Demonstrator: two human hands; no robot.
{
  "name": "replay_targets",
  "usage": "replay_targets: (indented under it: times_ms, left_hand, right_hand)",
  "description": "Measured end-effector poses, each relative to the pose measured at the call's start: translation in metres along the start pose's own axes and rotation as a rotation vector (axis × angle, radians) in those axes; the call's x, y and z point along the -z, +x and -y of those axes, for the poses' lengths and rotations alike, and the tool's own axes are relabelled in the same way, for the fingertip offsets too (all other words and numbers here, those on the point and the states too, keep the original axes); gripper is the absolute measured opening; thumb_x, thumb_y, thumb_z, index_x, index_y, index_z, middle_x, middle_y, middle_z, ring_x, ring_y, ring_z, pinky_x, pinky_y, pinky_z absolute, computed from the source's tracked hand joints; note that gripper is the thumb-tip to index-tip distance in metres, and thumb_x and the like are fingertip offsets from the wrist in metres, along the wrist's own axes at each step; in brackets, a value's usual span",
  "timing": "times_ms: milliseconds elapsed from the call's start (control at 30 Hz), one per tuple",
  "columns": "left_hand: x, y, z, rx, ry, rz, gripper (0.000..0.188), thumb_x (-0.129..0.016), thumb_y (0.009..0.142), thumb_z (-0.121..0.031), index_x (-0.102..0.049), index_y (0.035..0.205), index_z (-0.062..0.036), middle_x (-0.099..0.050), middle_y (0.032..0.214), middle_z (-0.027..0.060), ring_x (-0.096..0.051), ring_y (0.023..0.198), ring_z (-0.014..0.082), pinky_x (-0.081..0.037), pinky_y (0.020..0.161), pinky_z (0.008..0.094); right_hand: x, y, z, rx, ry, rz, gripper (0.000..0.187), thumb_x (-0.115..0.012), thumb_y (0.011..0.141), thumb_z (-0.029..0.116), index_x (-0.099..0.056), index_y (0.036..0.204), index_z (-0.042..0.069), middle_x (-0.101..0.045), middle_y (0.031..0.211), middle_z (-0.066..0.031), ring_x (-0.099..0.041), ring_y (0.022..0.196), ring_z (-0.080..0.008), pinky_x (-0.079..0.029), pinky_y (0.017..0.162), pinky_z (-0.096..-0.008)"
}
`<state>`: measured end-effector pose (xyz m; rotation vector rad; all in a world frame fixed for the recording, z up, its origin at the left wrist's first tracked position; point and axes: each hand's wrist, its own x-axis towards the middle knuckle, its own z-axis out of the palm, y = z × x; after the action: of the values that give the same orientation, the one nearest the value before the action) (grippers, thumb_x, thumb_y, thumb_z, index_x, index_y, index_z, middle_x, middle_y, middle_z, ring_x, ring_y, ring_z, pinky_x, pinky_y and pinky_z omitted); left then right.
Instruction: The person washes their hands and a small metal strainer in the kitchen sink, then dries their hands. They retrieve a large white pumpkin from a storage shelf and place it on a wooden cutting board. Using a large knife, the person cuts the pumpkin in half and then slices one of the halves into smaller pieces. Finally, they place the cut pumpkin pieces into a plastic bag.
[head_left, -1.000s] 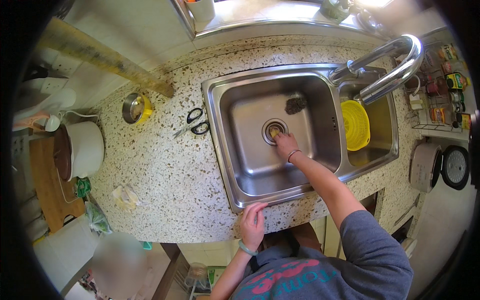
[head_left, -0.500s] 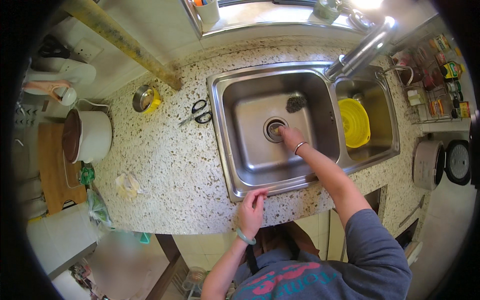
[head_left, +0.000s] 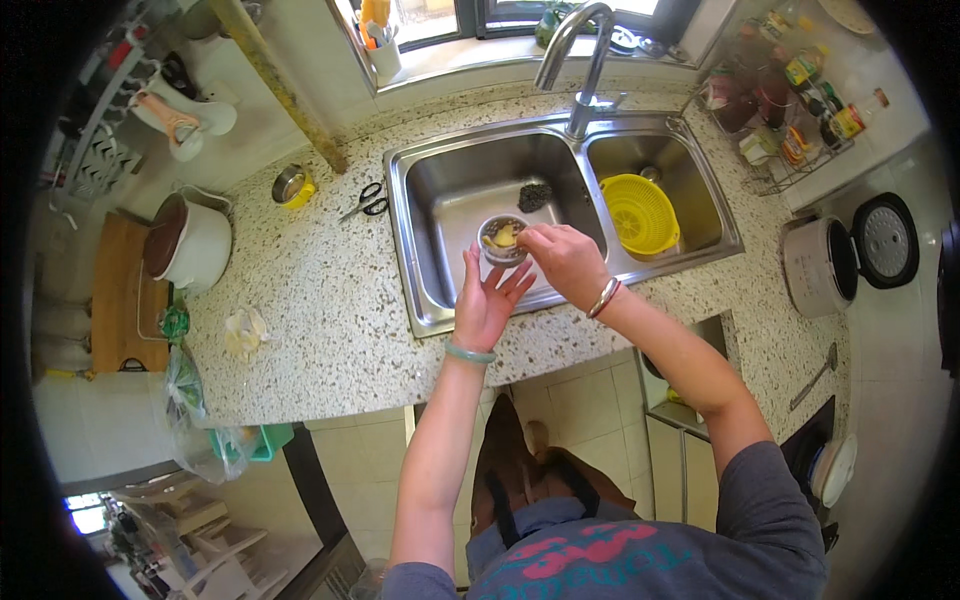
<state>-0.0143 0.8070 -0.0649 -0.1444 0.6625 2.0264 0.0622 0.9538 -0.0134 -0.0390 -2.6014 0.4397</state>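
Note:
My right hand [head_left: 567,262] pinches the edge of a round sink strainer [head_left: 508,259] above the large basin of the steel sink [head_left: 432,205]. Pale yellow food scraps [head_left: 504,237] lie inside the strainer. Palm up, my left hand [head_left: 488,308] is just below it with the fingers spread; whether they touch it I cannot tell. A dark scouring pad [head_left: 535,197] rests in the basin beyond the strainer. The drain hole is hidden behind my hands and the strainer. A yellow colander [head_left: 640,215] sits in the smaller basin to the right.
Black-handled scissors [head_left: 369,201] and a metal cup with yellow on it [head_left: 294,187] lie left of the sink. Pale peelings [head_left: 245,332] and a white pot [head_left: 203,245] are farther left. The faucet [head_left: 590,75] rises behind; an open rice cooker [head_left: 822,265] stands at right.
My right hand has lifted the strainer from the drain, up and toward me. The left hand has moved from the sink's front edge to beneath it, fingers spreading. The view has shifted.

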Motion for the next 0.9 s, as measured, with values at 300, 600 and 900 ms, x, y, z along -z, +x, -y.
replay_targets:
  times_ms: [300,600,900]
  left_hand:
    - [-0.01,-0.109,0.002,-0.112,-0.129,0.072,0.042,-0.032,0.105,-0.034,-0.048,0.131,-0.0053,-0.054,0.13,0.013,-0.052,0.12,0.0266,-0.043,0.106,0.0459]
    - [0.047,-0.234,-0.056,-0.283,-0.122,0.051,0.039,-0.033,0.105,-0.031,-0.048,0.132,-0.0072,-0.053,0.134,0.0111,-0.051,0.122,0.0251,-0.044,0.105,0.0445]
    - [0.185,-0.404,-0.148,-0.469,-0.151,-0.036,0.043,-0.031,0.104,-0.033,-0.045,0.135,-0.0071,-0.048,0.139,0.0111,-0.046,0.127,0.0247,-0.039,0.107,0.0433]
  right_hand:
    - [0.052,-0.058,0.1,0.031,0.294,-0.121,0.02,-0.061,0.083,0.006,-0.06,0.103,0.006,-0.063,0.109,-0.0103,-0.064,0.093,-0.0272,-0.05,0.083,-0.0361]
    - [0.003,-0.058,0.23,-0.075,0.654,-0.149,0.025,-0.068,0.082,0.002,-0.061,0.107,0.001,-0.063,0.109,-0.0147,-0.066,0.093,-0.0268,-0.053,0.08,-0.0335]
    - [-0.102,-0.056,0.436,-0.067,0.852,0.009,0.025,-0.07,0.081,0.004,-0.063,0.105,0.002,-0.065,0.108,-0.0122,-0.066,0.092,-0.0257,-0.053,0.079,-0.0335]
